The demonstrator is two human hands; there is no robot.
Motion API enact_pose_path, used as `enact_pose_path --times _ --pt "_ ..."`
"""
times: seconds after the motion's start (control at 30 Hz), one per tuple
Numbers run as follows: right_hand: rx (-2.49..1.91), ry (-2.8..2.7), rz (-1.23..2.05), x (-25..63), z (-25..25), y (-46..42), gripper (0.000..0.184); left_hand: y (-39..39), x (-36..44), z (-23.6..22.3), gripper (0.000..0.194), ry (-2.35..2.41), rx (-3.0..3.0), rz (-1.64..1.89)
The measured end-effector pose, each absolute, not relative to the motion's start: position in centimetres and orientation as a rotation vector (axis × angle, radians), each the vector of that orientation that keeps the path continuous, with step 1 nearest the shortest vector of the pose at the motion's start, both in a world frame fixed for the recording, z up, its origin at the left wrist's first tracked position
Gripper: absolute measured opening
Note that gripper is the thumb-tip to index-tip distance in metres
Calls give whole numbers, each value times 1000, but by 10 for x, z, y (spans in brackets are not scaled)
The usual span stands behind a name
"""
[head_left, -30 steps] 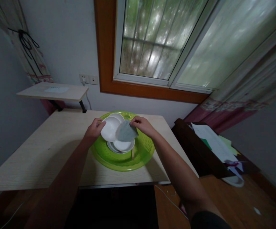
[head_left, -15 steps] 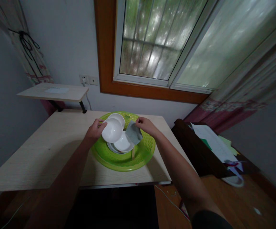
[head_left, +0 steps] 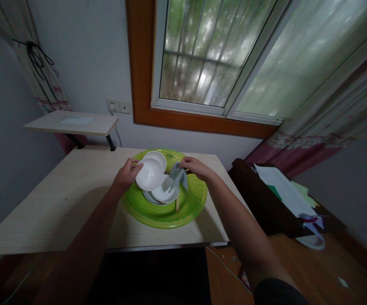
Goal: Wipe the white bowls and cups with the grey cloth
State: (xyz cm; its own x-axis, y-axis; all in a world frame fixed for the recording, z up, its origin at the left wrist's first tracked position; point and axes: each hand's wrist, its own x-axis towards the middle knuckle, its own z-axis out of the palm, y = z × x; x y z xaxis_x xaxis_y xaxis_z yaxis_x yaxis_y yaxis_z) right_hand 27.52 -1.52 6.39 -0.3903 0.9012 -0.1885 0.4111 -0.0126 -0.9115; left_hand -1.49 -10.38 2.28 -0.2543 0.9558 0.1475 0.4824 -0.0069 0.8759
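My left hand [head_left: 128, 174] grips the rim of a white bowl [head_left: 149, 174], tilted so that its inside faces me. From the closed fingers of my right hand [head_left: 192, 165] hangs a grey-blue cloth [head_left: 180, 177], crumpled and partly in front of a second white bowl [head_left: 164, 191]. That bowl rests on other white dishes in a large green basin [head_left: 158, 219]. Behind the held bowl, another white bowl [head_left: 158, 156] sits toward the basin's back. Light wooden chopsticks [head_left: 177, 205] lie just right of the stacked dishes, partly hidden.
The basin stands on a pale wooden table [head_left: 75, 186]. A small raised shelf [head_left: 72, 123] is at the table's back left. On the right, a dark brown piece of furniture [head_left: 249, 199] bears papers [head_left: 281, 190]. A window [head_left: 202, 59] is in the wall ahead.
My right hand has pulled the cloth off the held bowl toward the right, and the cloth has gone from spread to crumpled. My left hand and its bowl have barely shifted.
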Motion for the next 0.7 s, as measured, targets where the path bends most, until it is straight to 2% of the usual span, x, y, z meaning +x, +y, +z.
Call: enact_pose_path --times 0.1,0.23,0.4,0.5,0.7 --pt "-1240 -1602 1505 275 61 -17 24 -103 -15 22 49 1751 1482 1209" --pt "-1248 -1604 1410 273 52 -16 44 -101 -16 20 49 1746 1476 1202" --pt "-1361 -1811 1278 271 38 -9 23 -101 -17 18 50 1731 1480 1205" --pt "-1419 -1875 1304 272 38 -7 12 -102 -17 19 50 1732 1484 1205" --pt "-1196 -1525 1503 273 46 -9 17 -104 -15 23 49 1749 1474 1210"
